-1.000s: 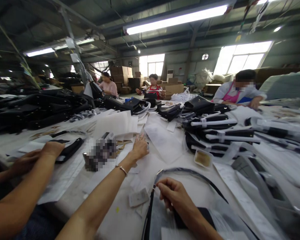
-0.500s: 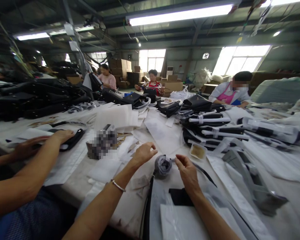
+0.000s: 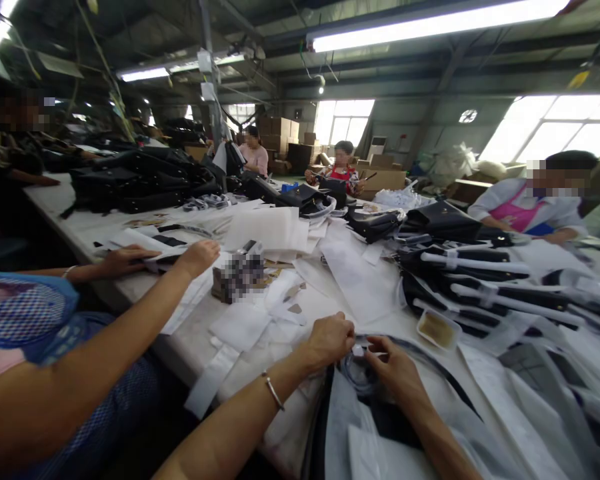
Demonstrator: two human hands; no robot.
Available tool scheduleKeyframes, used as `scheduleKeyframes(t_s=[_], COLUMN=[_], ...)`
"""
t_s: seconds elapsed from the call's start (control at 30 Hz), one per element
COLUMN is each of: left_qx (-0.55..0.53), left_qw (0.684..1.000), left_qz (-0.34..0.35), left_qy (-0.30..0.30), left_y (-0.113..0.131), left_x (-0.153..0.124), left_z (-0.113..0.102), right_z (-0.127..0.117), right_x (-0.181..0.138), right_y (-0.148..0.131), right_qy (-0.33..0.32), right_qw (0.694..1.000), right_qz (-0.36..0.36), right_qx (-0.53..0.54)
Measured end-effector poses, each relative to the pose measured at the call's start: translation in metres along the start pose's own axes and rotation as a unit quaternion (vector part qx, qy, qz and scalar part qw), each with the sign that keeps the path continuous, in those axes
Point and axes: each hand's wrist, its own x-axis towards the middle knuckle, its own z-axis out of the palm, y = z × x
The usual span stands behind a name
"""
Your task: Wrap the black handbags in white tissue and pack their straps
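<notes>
My left hand [image 3: 330,339] and my right hand [image 3: 397,367] meet over the white table [image 3: 190,333], both pinched on a small wad of thin grey wrapping [image 3: 359,353] at the end of a black strap [image 3: 430,363]. A bracelet sits on my left wrist. Under my forearms lies a black bag [image 3: 380,420] partly covered in clear film. The strap curves away to the right across the table.
A co-worker's arms [image 3: 130,313] reach in from the left to a black piece on white sheets. Wrapped black straps [image 3: 480,280] pile up at right, black bags [image 3: 140,180] at back left. A small tray [image 3: 436,328] lies near. Other people sit across the table.
My left hand came back from the paper sheets to the strap end. Both hands have closed together on the grey wrapping. The camera has swung left.
</notes>
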Motion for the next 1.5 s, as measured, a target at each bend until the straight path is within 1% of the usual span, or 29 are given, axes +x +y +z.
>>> scheduleKeyframes(t_s=[0.07,0.17,0.23,0.3,0.37,0.4,0.47,0.6,0.7,0.8,0.9,1.0,1.1,1.2,1.27,1.33,1.43,1.5], left_qx=[0.014,0.054,0.083,0.104,0.116,0.12,0.125,0.129,0.134,0.134,0.121,0.082,0.012,-0.083,-0.148,-0.202,-0.268,-0.317], left_qw=[1.0,0.996,0.99,0.986,0.983,0.983,0.981,0.977,0.976,0.975,0.975,0.976,0.975,0.972,0.967,0.96,0.949,0.937], left_qz=[-0.015,-0.068,-0.106,-0.129,-0.139,-0.142,-0.147,-0.166,-0.174,-0.175,-0.172,-0.162,-0.14,-0.102,-0.068,-0.035,0.012,0.045], left_qy=[0.005,0.025,0.031,0.019,0.003,-0.003,-0.013,-0.021,-0.012,0.015,0.067,0.124,0.169,0.194,0.198,0.191,0.166,0.138], left_y=[-0.012,-0.041,-0.062,-0.079,-0.09,-0.093,-0.095,-0.09,-0.085,-0.084,-0.085,-0.086,-0.085,-0.079,-0.071,-0.058,-0.033,-0.014], left_x=[0.004,0.008,0.008,0.006,0.003,0.002,0.002,0.009,0.015,0.018,0.02,0.02,0.02,0.022,0.023,0.024,0.024,0.023], left_z=[-0.008,-0.027,-0.042,-0.054,-0.061,-0.064,-0.065,-0.061,-0.058,-0.061,-0.074,-0.093,-0.11,-0.117,-0.116,-0.11,-0.093,-0.079], right_z=[0.001,0.001,-0.001,-0.004,-0.005,-0.006,-0.005,-0.003,-0.002,-0.002,-0.001,-0.001,-0.001,-0.003,-0.004,-0.005,-0.004,-0.002], right_x=[-0.003,-0.003,-0.002,0.001,0.003,0.004,0.004,0.003,0.002,0.002,0.002,0.002,0.002,0.0,-0.003,-0.005,-0.007,-0.007], right_y=[-0.002,-0.003,-0.001,0.002,0.005,0.005,0.006,0.005,0.005,0.005,0.006,0.007,0.005,-0.003,-0.011,-0.019,-0.028,-0.032], right_qy=[0.002,0.022,0.057,0.101,0.135,0.14,0.129,0.101,0.103,0.116,0.125,0.129,0.138,0.158,0.166,0.157,0.114,0.08], right_qw=[0.999,0.993,0.987,0.98,0.974,0.974,0.976,0.983,0.984,0.982,0.98,0.979,0.977,0.973,0.971,0.973,0.974,0.966], right_qz=[-0.02,-0.078,-0.107,-0.125,-0.137,-0.141,-0.144,-0.138,-0.136,-0.138,-0.145,-0.152,-0.158,-0.169,-0.169,-0.153,-0.105,-0.078], right_qx=[-0.048,-0.092,-0.108,-0.119,-0.118,-0.113,-0.099,-0.07,-0.057,-0.051,-0.05,-0.048,-0.039,-0.013,0.022,0.072,0.166,0.234])
